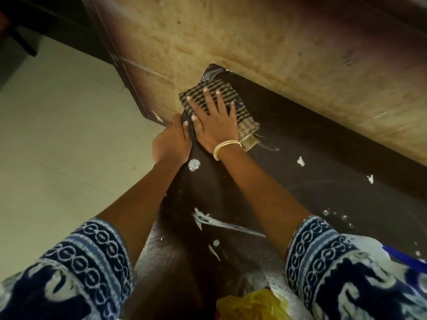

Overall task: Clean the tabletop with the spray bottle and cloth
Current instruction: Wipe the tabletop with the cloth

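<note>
Two bare hands work at the far left corner of a dark brown wooden tabletop (312, 158), which stands against a tan, worn board (265, 47) with dark edges. Pale tiled floor (57, 135) lies off the tabletop's left edge. Both forearms come out of blue-and-white patterned sleeves (87, 257). Near the front edge sits a crumpled yellow plastic bag (251, 303), and at the front right a pale, blurred object with a blue strip (406, 259) peeks from behind the right sleeve; whether it is the spray bottle I cannot tell.

A folded cloth, checked in dark and tan (245, 121), lies flat at the far left corner. The right hand (215, 121) is spread flat on top of it, fingers straight and splayed, palm pressing down; a band of thin yellow and white bangles (225, 147) circles the wrist. The left hand (172, 142) is curled round the tabletop's left edge just beside the cloth, thumb on top of the surface.

White foam blobs (193, 164) and a long smeared streak (221, 222) dot the dark surface between the cloth and the front edge.
</note>
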`<state>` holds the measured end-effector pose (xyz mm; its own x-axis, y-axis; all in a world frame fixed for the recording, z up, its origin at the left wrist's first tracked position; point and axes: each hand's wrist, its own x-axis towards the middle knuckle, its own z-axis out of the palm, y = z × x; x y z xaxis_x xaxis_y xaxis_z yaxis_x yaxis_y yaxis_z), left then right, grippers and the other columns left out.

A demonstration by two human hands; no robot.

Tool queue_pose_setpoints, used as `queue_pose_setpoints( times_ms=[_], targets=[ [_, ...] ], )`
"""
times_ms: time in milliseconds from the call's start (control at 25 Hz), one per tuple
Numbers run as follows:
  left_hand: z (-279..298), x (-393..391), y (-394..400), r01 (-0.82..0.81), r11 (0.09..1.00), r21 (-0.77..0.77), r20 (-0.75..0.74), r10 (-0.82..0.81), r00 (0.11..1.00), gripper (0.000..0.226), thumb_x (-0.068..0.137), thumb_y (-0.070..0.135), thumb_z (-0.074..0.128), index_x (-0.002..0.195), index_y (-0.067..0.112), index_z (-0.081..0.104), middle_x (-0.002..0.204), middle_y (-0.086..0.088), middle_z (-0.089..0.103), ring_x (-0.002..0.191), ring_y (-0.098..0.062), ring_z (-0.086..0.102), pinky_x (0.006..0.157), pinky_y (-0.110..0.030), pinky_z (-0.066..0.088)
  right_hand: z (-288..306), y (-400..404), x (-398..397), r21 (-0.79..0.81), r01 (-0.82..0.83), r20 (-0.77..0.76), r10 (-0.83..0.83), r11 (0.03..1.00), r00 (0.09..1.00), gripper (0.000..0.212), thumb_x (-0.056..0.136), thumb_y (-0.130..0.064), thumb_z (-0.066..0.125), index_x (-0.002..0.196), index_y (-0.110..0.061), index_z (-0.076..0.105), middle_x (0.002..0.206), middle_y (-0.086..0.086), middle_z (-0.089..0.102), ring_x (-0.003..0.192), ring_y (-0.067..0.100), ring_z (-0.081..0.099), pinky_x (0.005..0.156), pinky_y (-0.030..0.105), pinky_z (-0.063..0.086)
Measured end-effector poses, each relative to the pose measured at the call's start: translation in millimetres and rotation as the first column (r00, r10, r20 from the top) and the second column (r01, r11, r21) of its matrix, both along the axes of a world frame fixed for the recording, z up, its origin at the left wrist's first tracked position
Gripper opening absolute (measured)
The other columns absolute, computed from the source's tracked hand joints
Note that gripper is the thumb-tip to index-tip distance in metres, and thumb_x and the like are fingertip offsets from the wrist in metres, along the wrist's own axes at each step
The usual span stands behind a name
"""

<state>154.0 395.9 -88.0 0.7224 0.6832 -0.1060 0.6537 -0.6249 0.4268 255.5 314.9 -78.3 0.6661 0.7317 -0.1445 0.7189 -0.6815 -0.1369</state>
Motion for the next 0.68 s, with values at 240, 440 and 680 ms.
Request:
queue_pose_setpoints(
  times_ms=[240,440,680],
  targets=[
    [5.2,-23.6,3.4,0.018,0.985,-0.173,0.006,-0.017,1.000,0.041,0.106,0.037,0.025,0.132,0.013,0.045,0.115,-0.015,0.065,0.105,-0.038,0.061,0.079,-0.042,0.043,3.5,-68.5,74.2,0.012,0.470,-0.004,-0.470,0.883,0.883,0.054,0.099,-0.049,0.025,0.152,-0.046,0.016,0.165,-0.002,0.006,0.152,0.029,0.003,0.117,0.063,0.004],
    [-0.4,-82.4,3.4,0.027,0.947,-0.320,0.062,-0.008,0.998,0.041,0.105,0.038,0.028,0.128,0.012,0.051,0.116,-0.014,0.066,0.105,-0.037,0.062,0.088,-0.049,0.050,9.4,-121.8,54.3,-0.046,0.761,-0.038,-0.762,0.648,0.646,0.055,0.101,-0.049,0.019,0.154,-0.043,0.009,0.166,0.002,-0.003,0.151,0.031,-0.006,0.115,0.066,0.001],
    [0.9,-117.0,-9.5,-0.013,0.951,-0.308,0.064,0.034,0.997,0.039,0.106,0.036,0.029,0.120,0.009,0.053,0.105,-0.017,0.067,0.095,-0.039,0.063,0.080,-0.046,0.049,6.4,-44.2,-98.9,-0.020,0.128,-0.027,-0.129,0.992,0.991,0.054,0.101,-0.047,0.020,0.154,-0.042,0.012,0.165,0.004,0.004,0.151,0.034,0.002,0.116,0.066,0.004]
  ],
)
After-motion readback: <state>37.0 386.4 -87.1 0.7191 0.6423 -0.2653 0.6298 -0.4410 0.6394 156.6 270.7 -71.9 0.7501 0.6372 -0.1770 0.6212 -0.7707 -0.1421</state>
